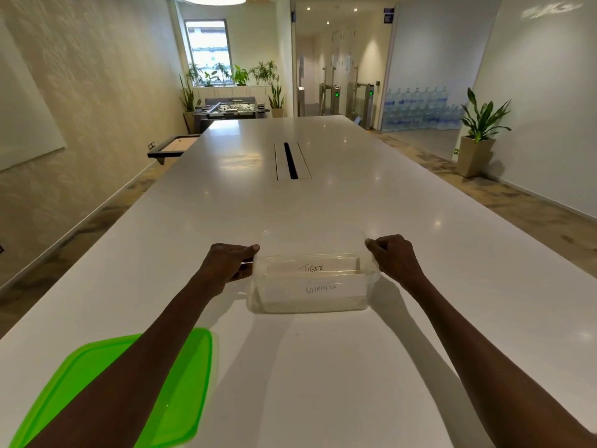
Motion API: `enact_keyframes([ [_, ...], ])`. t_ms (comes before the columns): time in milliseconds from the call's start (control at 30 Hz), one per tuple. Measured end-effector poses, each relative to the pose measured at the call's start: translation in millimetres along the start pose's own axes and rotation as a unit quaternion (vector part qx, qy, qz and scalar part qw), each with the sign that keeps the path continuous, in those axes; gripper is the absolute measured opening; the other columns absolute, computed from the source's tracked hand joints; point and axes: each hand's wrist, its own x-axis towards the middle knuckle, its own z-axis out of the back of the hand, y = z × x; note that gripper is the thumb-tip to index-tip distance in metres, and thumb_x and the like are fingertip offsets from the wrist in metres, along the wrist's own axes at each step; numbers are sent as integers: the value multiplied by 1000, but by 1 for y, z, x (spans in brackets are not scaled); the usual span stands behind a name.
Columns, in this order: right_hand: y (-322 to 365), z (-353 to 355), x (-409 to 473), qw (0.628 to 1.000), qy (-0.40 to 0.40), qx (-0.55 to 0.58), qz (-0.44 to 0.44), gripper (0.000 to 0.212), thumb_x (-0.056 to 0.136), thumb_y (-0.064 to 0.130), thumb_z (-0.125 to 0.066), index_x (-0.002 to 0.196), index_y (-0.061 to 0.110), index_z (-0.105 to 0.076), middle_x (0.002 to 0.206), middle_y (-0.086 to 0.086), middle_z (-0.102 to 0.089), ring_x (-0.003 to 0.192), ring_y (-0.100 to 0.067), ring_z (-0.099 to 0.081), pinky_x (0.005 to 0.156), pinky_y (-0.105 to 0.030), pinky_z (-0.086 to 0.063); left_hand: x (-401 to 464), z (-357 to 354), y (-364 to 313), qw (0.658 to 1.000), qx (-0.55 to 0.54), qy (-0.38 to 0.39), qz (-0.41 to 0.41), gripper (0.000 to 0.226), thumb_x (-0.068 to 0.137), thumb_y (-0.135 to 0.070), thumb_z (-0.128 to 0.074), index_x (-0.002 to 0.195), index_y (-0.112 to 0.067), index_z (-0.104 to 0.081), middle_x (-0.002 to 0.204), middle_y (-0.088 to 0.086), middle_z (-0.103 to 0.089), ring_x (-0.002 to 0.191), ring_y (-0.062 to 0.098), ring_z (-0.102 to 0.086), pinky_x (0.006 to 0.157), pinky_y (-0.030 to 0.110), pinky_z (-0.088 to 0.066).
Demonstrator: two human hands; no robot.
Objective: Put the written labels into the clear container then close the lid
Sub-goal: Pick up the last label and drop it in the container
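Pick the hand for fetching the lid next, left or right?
Left, probably. The flat green plastic lid lies on the white table under the left forearm, near-left of the clear plastic container. The left hand is nearer; the right hand would cross over.

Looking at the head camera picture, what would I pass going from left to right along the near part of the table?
Flat bright green plastic lid → left hand → clear rectangular plastic container holding handwritten paper labels → right hand, all on the long white table.
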Motion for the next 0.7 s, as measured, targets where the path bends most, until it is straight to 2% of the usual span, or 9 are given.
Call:
enact_keyframes([
  [100, -1, 3, 3, 1000, 22, 1, -21, 55, 93, 33, -57, 52, -2, -45, 51, -12, -44, 52, -23, -44, 61, -32, -39, -1, 7, 1, 1000, 14, 13, -2, 21, 76, -22, -80, 87, -5, -75, 83, 12, -72, 67, 20, -66, 59, 25, -57],
  [200, 7, 8, 5, 998, 31, -31, -44, 57, 93, 42, -57, 50, 6, -43, 52, -8, -48, 57, -23, -49, 66, -34, -40, -5, 20, 1, 1000, 21, 15, -8, 21, 75, -22, -80, 89, -7, -75, 86, 12, -72, 68, 19, -68, 61, 25, -57],
  [267, 16, 11, 7, 997, 15, -46, -54, 52, 92, 45, -57, 53, 12, -48, 59, -4, -54, 68, -26, -55, 72, -36, -46, -8, 31, 0, 1000, 22, 6, -15, 20, 76, -22, -80, 89, -8, -74, 88, 12, -73, 71, 20, -69, 61, 25, -57],
  [333, 29, 12, 7, 997, -20, -57, -41, 42, 92, 43, -56, 70, 9, -64, 78, -10, -66, 87, -30, -61, 82, -37, -49, -13, 43, -1, 999, 28, -5, -23, 17, 76, -22, -79, 88, -10, -75, 89, 12, -73, 75, 22, -69, 62, 24, -57],
  [400, 45, 9, 4, 996, -65, -57, 2, 39, 92, 39, -55, 81, 5, -70, 87, -15, -69, 92, -31, -63, 80, -31, -43, -19, 56, -2, 999, 41, -15, -31, 13, 77, -22, -78, 87, -13, -75, 90, 12, -74, 78, 23, -69, 63, 25, -58],
  [467, 68, 3, -2, 992, -111, -50, 46, 38, 91, 36, -57, 94, 3, -74, 97, -13, -74, 95, -28, -66, 78, -27, -40, -25, 71, -3, 997, 63, -21, -41, 11, 77, -21, -78, 85, -15, -75, 88, 11, -73, 77, 23, -69, 65, 25, -59],
  [567, 102, -9, -17, 983, -144, -34, 109, 30, 90, 32, -61, 98, 7, -76, 97, -10, -74, 83, -20, -64, 74, -21, -36, -37, 93, -1, 991, 119, -28, -56, 10, 78, -20, -77, 87, -16, -76, 86, 13, -72, 75, 21, -66, 71, 29, -59],
  [700, 142, -33, -45, 977, -105, -1, 183, 16, 88, 26, -65, 93, 16, -77, 91, -4, -73, 71, -8, -57, 70, -23, -44, -50, 121, 5, 977, 192, -59, -66, 23, 77, -17, -78, 99, -10, -75, 88, 17, -72, 77, 22, -63, 74, 31, -54],
])
